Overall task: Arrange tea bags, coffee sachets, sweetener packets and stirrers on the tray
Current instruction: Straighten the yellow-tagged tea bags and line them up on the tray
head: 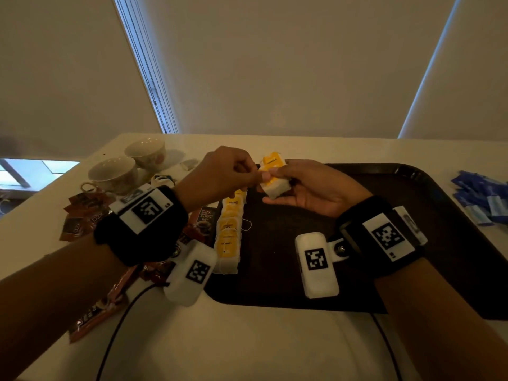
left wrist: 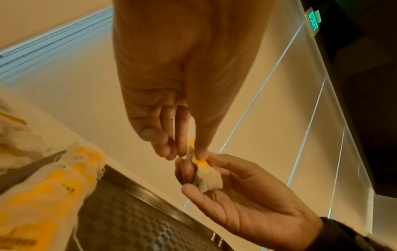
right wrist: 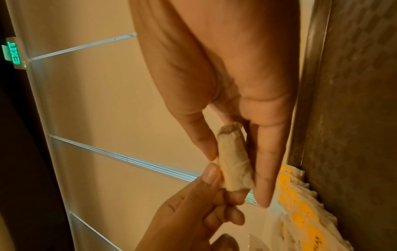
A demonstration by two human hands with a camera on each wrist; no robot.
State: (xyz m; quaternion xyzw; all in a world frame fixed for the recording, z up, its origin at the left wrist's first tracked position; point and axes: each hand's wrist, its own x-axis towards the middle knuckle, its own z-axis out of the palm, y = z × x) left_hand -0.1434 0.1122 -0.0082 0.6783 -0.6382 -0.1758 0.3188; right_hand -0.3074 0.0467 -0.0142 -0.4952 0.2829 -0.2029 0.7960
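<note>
Holding a small stack of tea bags [head: 275, 185] over the tray [head: 412, 188], the right hand [head: 310, 192] cradles it while the left hand [head: 220, 174] pinches the top bag; the finished row [head: 229, 229] lies at 7 o'clock, nearer the left grip

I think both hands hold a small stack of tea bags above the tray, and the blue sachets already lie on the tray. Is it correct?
Not quite. In the head view the blue sachets lie on the table, right of the tray, not on it. The left hand and right hand do hold the tea bags above it.
</note>
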